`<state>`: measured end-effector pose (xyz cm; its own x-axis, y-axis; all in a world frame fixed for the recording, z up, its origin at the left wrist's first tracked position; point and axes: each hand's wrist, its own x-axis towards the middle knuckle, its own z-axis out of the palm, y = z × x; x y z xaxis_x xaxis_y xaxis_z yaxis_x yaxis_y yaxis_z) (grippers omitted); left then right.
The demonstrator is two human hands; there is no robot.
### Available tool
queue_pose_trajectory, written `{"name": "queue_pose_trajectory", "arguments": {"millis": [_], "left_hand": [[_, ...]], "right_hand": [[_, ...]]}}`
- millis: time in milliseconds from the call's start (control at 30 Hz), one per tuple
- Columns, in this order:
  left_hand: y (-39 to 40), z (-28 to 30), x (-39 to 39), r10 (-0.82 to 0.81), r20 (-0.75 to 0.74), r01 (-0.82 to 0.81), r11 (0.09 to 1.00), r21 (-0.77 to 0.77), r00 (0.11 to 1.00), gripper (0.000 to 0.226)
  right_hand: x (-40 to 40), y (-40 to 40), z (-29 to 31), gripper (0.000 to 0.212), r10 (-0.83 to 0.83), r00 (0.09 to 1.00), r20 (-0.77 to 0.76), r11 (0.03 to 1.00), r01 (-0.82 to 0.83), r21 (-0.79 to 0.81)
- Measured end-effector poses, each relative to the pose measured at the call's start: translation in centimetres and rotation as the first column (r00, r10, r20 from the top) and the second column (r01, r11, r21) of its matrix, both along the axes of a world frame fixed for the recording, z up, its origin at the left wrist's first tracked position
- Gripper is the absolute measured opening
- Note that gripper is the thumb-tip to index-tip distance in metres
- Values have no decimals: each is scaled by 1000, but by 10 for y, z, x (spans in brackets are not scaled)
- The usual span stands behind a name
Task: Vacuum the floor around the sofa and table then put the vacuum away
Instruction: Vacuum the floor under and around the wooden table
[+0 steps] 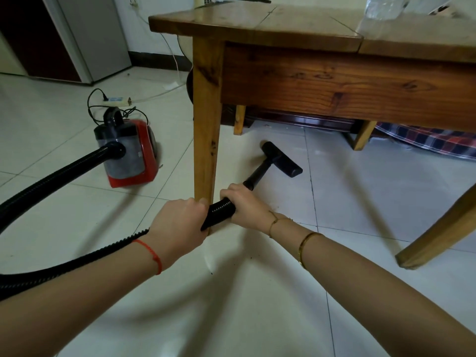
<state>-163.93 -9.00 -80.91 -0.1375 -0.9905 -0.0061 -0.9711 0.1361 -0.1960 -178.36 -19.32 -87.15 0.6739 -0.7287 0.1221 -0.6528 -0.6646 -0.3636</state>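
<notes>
Both forearms outstretched, left hand [177, 222] and right hand [242, 202] gripping black hose [219, 210], nozzle [280, 159] under table [257, 24]

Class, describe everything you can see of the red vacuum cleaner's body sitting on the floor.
The canister vacuum body is red with a black top, a black carry handle and a translucent grey dust bin at its front. It looks plastic. It sits upright on the white tiled floor, left of the wooden table leg. A black ribbed hose plugs into its front.

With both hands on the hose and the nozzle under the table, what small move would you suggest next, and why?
Probably push the nozzle further under the table: both hands, left and right, grip the hose, and untouched floor lies ahead.
</notes>
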Motion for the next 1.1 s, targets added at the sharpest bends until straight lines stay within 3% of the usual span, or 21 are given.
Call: {"name": "queue_pose_trajectory", "arguments": {"millis": [267, 733, 1100], "left_hand": [[-55, -21, -46, -4, -71, 3, 1000, -17, 997, 18], [-144, -56, -155, -66, -135, 61, 997, -39, 989, 23], [-124, -45, -126, -99, -108, 91, 993, -75, 989, 25]], "right_hand": [[-45, -52, -14, 30, -100, 994, -51, 995, 100, 2], [-151, -118, -32, 17, -320, 940, -117, 946, 324, 18], [-128, -101, -33, 14, -249, 968, 11, 968, 249, -14]]}}
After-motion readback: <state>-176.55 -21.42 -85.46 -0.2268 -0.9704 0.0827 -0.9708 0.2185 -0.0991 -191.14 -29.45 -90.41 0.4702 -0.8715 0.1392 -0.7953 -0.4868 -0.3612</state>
